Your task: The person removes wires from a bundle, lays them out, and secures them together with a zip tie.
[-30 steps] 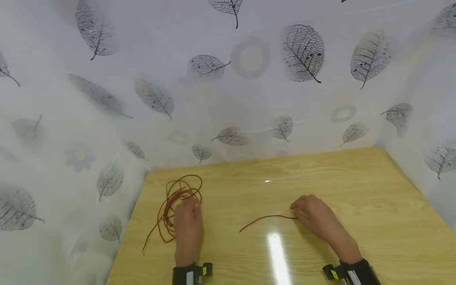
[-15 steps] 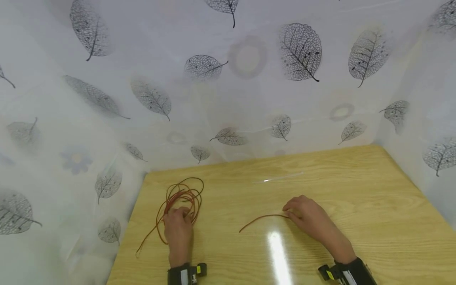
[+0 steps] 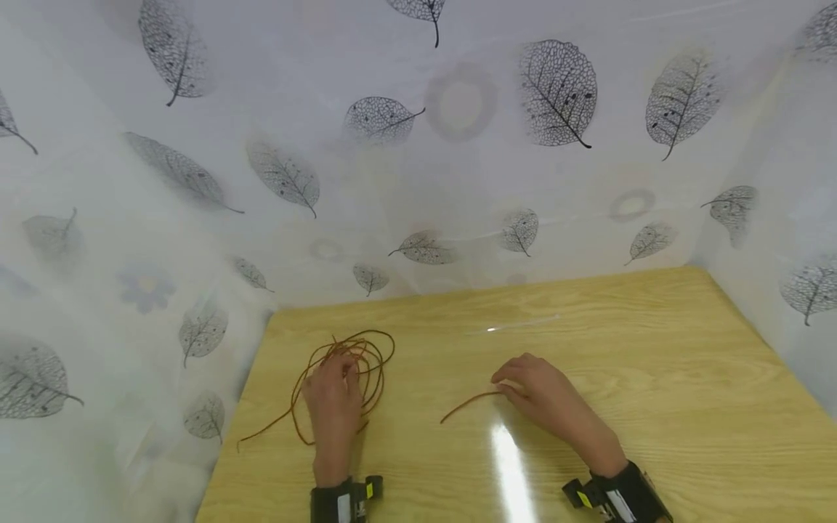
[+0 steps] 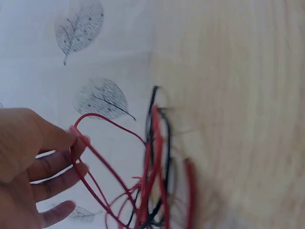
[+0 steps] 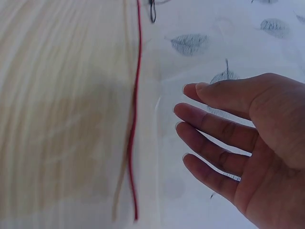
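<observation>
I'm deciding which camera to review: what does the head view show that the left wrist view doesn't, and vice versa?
Only the head view: the right hand and a thin shiny strip lying on the table.

Only the left wrist view: the palm side of the left hand, with a red strand pinched at its thumb.

Both: the left hand itself, the cord tangle, part of the table and the leaf-patterned wall covering.

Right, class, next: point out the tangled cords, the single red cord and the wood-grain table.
Tangled cords point(image 4: 155, 164): left wrist view, red strands mid-bundle.
Single red cord point(image 5: 135, 107): right wrist view, middle of its visible length.
Wood-grain table point(image 3: 673, 363): head view, bare top, right side.
</observation>
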`<act>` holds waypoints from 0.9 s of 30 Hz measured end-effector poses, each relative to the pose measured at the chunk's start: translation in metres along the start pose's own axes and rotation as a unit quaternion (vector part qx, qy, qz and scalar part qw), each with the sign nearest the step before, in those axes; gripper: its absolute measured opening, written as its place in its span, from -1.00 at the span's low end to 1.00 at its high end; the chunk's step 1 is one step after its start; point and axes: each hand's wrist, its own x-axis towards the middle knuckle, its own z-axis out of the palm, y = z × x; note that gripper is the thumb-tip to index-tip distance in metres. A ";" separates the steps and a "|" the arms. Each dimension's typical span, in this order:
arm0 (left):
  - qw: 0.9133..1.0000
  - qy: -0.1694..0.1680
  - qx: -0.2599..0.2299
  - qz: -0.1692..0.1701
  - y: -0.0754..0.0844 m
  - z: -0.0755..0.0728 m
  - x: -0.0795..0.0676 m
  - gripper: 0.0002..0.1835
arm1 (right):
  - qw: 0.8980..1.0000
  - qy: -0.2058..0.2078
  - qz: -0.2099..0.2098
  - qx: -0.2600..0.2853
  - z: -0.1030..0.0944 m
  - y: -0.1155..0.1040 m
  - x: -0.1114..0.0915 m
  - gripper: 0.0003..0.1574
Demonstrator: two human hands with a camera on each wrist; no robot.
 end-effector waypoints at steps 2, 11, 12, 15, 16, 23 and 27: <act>1.000 -0.002 -0.017 0.011 0.007 -0.001 0.002 -0.87 | 1.000 -0.003 -0.016 0.001 0.003 -0.010 0.011 -0.82; 0.998 0.008 -0.049 0.047 0.015 0.002 0.002 -0.88 | 0.996 -0.076 -0.042 0.009 0.022 -0.049 0.045 -0.66; 0.998 0.008 -0.050 0.045 0.015 0.002 0.002 -0.88 | 0.995 -0.085 -0.044 0.012 0.023 -0.053 0.048 -0.64; 0.998 0.004 -0.051 0.040 0.014 0.001 0.003 -0.88 | 0.992 -0.113 -0.053 0.015 0.027 -0.062 0.058 -0.57; 0.998 0.000 -0.050 0.038 0.015 0.001 0.003 -0.88 | 0.991 -0.122 -0.056 0.014 0.028 -0.065 0.061 -0.54; 0.998 -0.019 -0.046 0.036 0.018 0.000 0.004 -0.87 | 0.987 -0.151 -0.050 0.025 0.040 -0.081 0.083 -0.42; 0.998 -0.026 -0.035 0.041 0.020 0.001 0.003 -0.89 | 0.983 -0.166 -0.021 0.077 0.056 -0.087 0.098 -0.51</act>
